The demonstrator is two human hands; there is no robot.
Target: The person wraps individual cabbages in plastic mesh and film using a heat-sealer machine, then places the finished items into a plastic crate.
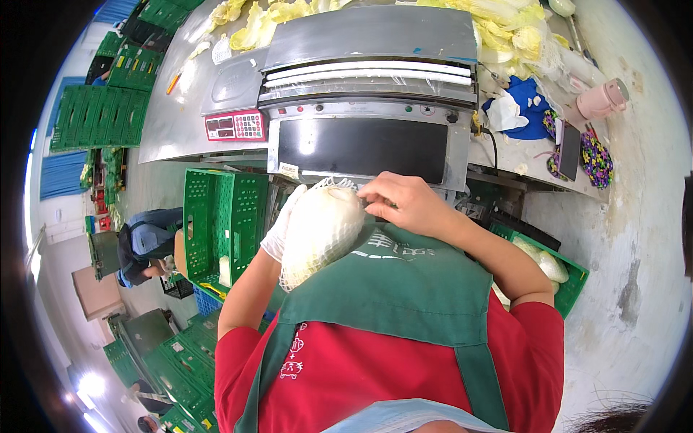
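Note:
My left hand (281, 231), in a white glove, is closed round the side of a pale cabbage (323, 231) in white foam netting, held upright against my green apron (386, 296). My bare right hand (386, 196) is at the cabbage's upper right, fingers curled beside the bunched top of the netting (339, 186); what they grip is too hidden to tell. Just beyond both hands is a steel wrapping machine (368, 65) with a dark front plate (361, 148) and white rollers.
A red scale (232, 126) and loose cabbage leaves (505, 36) lie on the bench. Green crates stand left (227, 189) and right (574, 285), the right with netted cabbages. A pink cup (603, 97), phone (569, 151) and blue cloth (525, 94) sit right. A co-worker (148, 242) bends at far left.

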